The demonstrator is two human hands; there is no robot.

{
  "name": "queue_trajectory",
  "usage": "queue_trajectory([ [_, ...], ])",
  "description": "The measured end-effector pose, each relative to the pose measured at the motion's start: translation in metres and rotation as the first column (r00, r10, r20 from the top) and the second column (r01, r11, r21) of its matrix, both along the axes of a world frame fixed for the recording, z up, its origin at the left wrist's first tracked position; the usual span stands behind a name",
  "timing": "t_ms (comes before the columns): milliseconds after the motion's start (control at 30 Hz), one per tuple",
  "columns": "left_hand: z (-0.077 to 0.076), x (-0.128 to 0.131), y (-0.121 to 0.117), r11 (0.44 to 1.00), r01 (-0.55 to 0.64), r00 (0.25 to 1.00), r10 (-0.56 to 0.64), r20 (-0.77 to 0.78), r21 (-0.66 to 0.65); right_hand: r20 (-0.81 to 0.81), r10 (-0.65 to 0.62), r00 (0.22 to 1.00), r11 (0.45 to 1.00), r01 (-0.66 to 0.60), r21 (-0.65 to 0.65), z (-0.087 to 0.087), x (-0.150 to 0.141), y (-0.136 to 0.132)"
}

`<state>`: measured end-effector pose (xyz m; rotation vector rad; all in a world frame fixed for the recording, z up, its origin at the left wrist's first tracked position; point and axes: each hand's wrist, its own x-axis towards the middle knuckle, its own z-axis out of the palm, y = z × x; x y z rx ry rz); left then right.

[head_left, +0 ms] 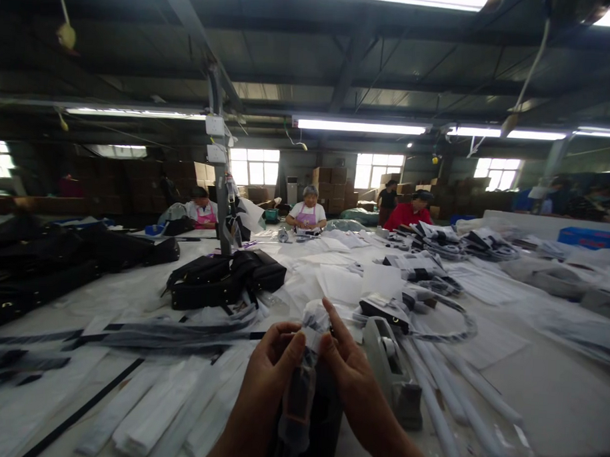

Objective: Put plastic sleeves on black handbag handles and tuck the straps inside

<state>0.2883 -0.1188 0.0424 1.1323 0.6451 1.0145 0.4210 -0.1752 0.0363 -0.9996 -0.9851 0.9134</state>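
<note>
Between my hands is a dark strap (298,395) wrapped in clear plastic, with a whitish piece near its far end. My left hand (266,372) pinches it from the left, thumb on top and fingers curled. From the other side, my right hand (352,373) presses its thumb against the wrapped strap while its index finger points forward. A grey tape dispenser (393,371) stands just right of my right hand. Beyond the hands lie black bags (228,279) and loose white sheets.
Wrapped straps (176,334) and white plastic sleeves (151,410) lie at left, near a pile of black bags (43,266). Pale padded tubes (444,393) and wrapped bundles (418,266) are at right. A post (220,212) rises from the table; several co-workers sit across.
</note>
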Motion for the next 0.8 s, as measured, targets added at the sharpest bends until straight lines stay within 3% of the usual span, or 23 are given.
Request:
queue_trajectory([
  [200,0.0,0.01,-0.002,0.999,0.013,0.992,-0.006,0.127,-0.052,-0.063,-0.013,0.998,1.0,0.011,-0.022,-0.002,-0.002,0.001],
  [300,0.001,0.01,-0.001,0.997,0.017,0.991,-0.027,0.132,0.076,-0.064,-0.069,0.996,0.996,0.066,-0.054,0.003,0.006,0.006],
  [367,-0.005,0.003,-0.001,0.976,-0.061,0.995,0.042,0.094,0.21,-0.066,-0.089,0.994,0.995,0.086,-0.055,0.005,0.014,0.015],
  [433,-0.021,-0.007,-0.007,0.919,-0.167,0.985,0.172,0.019,0.356,-0.063,-0.115,0.991,0.993,0.113,-0.039,0.007,0.022,0.026],
  [500,-0.046,-0.018,-0.016,0.862,-0.188,0.958,0.267,-0.105,0.471,-0.046,-0.171,0.984,0.985,0.172,-0.001,0.009,0.026,0.039],
  [633,-0.1,-0.027,-0.029,0.751,-0.031,0.869,0.347,-0.354,0.66,0.002,-0.287,0.958,0.954,0.286,0.093,0.017,0.023,0.059],
  [700,-0.112,-0.025,-0.025,0.701,0.011,0.839,0.381,-0.388,0.713,0.037,-0.33,0.943,0.938,0.324,0.128,0.022,0.019,0.066],
  [800,-0.111,-0.02,-0.007,0.699,-0.016,0.837,0.4,-0.373,0.715,0.102,-0.391,0.915,0.913,0.37,0.173,0.029,0.018,0.073],
])
